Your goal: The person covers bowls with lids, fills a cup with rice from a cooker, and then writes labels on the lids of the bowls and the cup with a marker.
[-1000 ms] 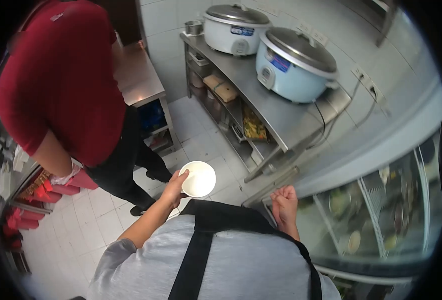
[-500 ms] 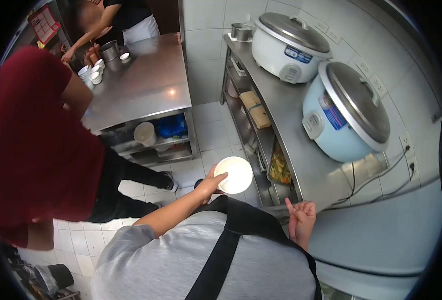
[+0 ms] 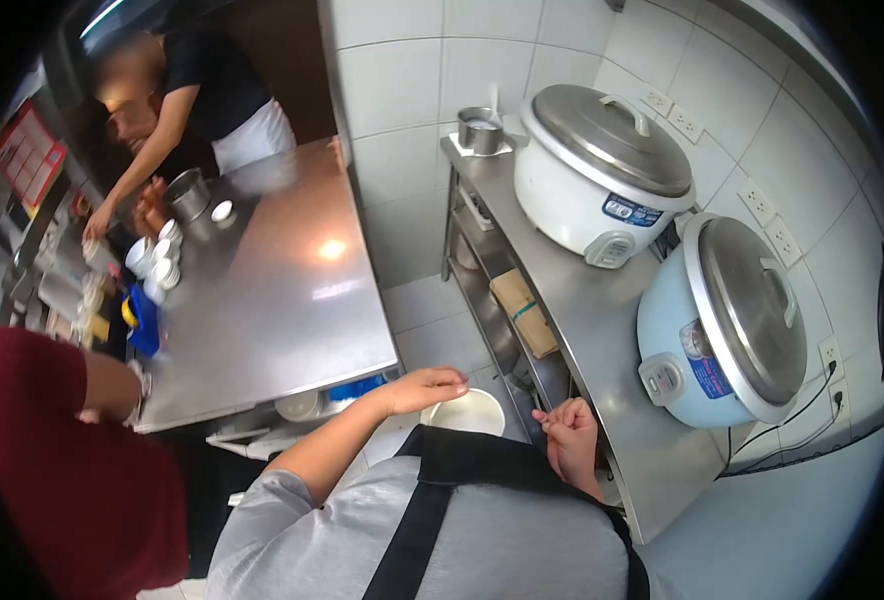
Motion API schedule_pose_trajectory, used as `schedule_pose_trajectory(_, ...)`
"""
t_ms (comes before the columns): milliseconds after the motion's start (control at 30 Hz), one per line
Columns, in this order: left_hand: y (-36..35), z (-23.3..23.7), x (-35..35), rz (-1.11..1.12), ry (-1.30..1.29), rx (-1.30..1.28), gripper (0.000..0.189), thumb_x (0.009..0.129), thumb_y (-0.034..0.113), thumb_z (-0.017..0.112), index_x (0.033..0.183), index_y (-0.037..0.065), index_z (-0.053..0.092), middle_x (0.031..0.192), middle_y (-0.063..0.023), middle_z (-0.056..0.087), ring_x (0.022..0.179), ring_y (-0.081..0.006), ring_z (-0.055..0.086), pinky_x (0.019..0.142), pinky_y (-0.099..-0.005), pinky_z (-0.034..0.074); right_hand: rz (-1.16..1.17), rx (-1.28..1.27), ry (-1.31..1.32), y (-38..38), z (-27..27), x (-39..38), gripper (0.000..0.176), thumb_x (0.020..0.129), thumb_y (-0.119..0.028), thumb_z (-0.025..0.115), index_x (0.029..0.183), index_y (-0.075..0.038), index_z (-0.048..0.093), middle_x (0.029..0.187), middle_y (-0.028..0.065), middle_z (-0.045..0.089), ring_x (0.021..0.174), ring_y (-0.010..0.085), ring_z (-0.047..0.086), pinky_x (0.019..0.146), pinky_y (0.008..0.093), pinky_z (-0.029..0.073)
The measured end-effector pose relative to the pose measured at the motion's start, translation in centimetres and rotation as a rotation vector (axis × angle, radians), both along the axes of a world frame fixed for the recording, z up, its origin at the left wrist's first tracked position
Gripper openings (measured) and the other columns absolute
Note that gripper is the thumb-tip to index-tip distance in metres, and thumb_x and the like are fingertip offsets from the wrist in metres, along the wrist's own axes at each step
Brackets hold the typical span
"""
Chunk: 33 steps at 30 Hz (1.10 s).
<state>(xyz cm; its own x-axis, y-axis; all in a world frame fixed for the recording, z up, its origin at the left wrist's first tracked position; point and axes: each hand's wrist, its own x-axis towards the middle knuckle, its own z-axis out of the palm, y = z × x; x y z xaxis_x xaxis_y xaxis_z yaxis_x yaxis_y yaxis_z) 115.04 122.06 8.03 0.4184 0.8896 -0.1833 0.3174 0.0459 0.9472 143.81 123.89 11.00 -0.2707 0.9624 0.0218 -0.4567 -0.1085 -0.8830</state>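
A round white bowl (image 3: 477, 412) is in front of my chest, its lower part hidden behind the apron. My left hand (image 3: 424, 390) lies across its left rim, fingers over the edge and the grip underneath out of sight. To the right of the bowl, my right hand (image 3: 568, 440) is raised with its fingers curled together. Whatever those fingers hold, if anything, cannot be made out. That hand is beside the front edge of the steel counter (image 3: 602, 330).
A white rice cooker (image 3: 582, 200) and a light blue one (image 3: 677, 320) stand on the counter. At left, a steel table (image 3: 262, 300) bears small white cups (image 3: 165, 262) and a pot (image 3: 188, 195). A person in a red shirt (image 3: 62, 470) stands close; another leans across behind the table.
My view has shifted, bringing the left table nearer. The bowl sits lower and closer to my body, with my left hand now over its rim. My right index finger has curled in.
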Motion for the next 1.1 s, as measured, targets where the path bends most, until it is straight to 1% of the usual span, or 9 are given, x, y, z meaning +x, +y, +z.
schedule_pose_trajectory(33,1.2,-0.3,-0.6,0.015,-0.173,-0.215,0.04,0.095,0.044,0.047,0.108,0.007,0.058,0.122,-0.0097,0.054,0.119,-0.0196,0.044,0.097,-0.0343,0.037,-0.018,-0.015,-0.012,0.9,-0.1,-0.1,0.032,0.068,0.019,0.051,0.073,-0.01,0.039,0.071,0.0,0.039,0.062,0.0104,0.042,0.083,0.0403,0.048)
schedule_pose_trajectory(133,4.4,-0.4,-1.3,0.103,-0.203,-0.425,0.045,0.091,0.045,0.055,0.115,0.008,0.056,0.123,-0.008,0.053,0.117,-0.0163,0.044,0.094,-0.0342,0.039,-0.028,-0.061,-0.015,3.9,-0.7,-0.3,0.031,0.069,0.018,0.053,0.074,-0.009,0.039,0.071,0.0005,0.041,0.063,0.0106,0.044,0.081,0.0387,0.049)
schedule_pose_trajectory(167,5.4,-1.1,-1.4,0.131,-0.256,-0.448,0.06,0.086,0.048,0.061,0.128,0.007,0.049,0.128,-0.0079,0.05,0.118,-0.0177,0.044,0.097,-0.0339,0.038,-0.027,-0.072,-0.01,5.0,-1.1,-0.2,0.031,0.069,0.018,0.053,0.074,-0.009,0.039,0.071,0.0008,0.041,0.063,0.0107,0.044,0.08,0.038,0.049)
schedule_pose_trajectory(267,9.9,-4.3,-2.9,-0.147,-0.488,-0.334,0.071,0.086,0.044,0.063,0.139,0.005,0.036,0.132,-0.0105,0.045,0.123,-0.0181,0.04,0.101,-0.0322,0.035,-0.021,-0.058,-0.018,8.4,-2.0,0.4,0.032,0.069,0.018,0.056,0.074,-0.009,0.039,0.071,0.0017,0.044,0.062,0.0111,0.047,0.073,0.0328,0.05)
schedule_pose_trajectory(433,16.9,1.2,-2.9,-0.259,-0.091,-0.111,0.11,0.058,0.017,0.085,0.146,0.008,0.021,0.142,-0.008,0.037,0.133,-0.0214,0.031,0.111,-0.0343,0.022,0.052,-0.041,0.013,15.3,-1.1,0.9,0.031,0.072,0.015,0.063,0.074,-0.008,0.041,0.072,0.0011,0.047,0.064,0.0093,0.048,0.068,0.0265,0.047)
schedule_pose_trajectory(567,22.5,0.9,-0.2,-0.227,0.032,-0.077,0.092,0.063,0.021,0.084,0.139,0.007,0.034,0.136,-0.0086,0.043,0.129,-0.0215,0.037,0.109,-0.0345,0.026,0.046,0.019,-0.213,19.5,0.3,0.0,0.026,0.073,0.012,0.067,0.077,-0.006,0.048,0.075,0.0005,0.05,0.066,0.0072,0.049,0.064,0.0219,0.043)
schedule_pose_trajectory(767,24.3,-3.9,-4.4,0.286,-0.458,-0.349,0.078,0.07,0.019,0.078,0.135,0.004,0.039,0.127,-0.0103,0.053,0.121,-0.0235,0.048,0.104,-0.0361,0.035,-0.03,0.21,-0.271,22.1,3.1,0.5,0.025,0.073,0.009,0.07,0.074,-0.007,0.05,0.074,-0.0007,0.052,0.066,0.005,0.049,0.058,0.0201,0.038)
schedule_pose_trajectory(967,28.0,-3.3,-8.0,0.453,-0.613,-0.266,0.078,0.068,0.022,0.079,0.133,0.003,0.041,0.122,-0.0105,0.056,0.115,-0.0239,0.053,0.098,-0.0369,0.041,-0.577,0.804,-0.742,24.0,8.8,1.0,0.032,0.066,0.014,0.066,0.064,-0.008,0.042,0.069,0.0037,0.049,0.058,0.0138,0.048,0.054,0.0242,0.037)
schedule_pose_trajectory(1100,32.3,-1.8,-7.5,0.452,-0.662,-0.114,0.079,0.065,0.021,0.08,0.132,0.001,0.042,0.121,-0.0107,0.057,0.113,-0.0234,0.054,0.097,-0.0365,0.042,-0.93,0.98,-0.808,25.3,14.9,0.8,0.034,0.064,0.018,0.062,0.063,-0.008,0.04,0.069,0.0046,0.045,0.059,0.0187,0.047,0.055,0.0262,0.038)
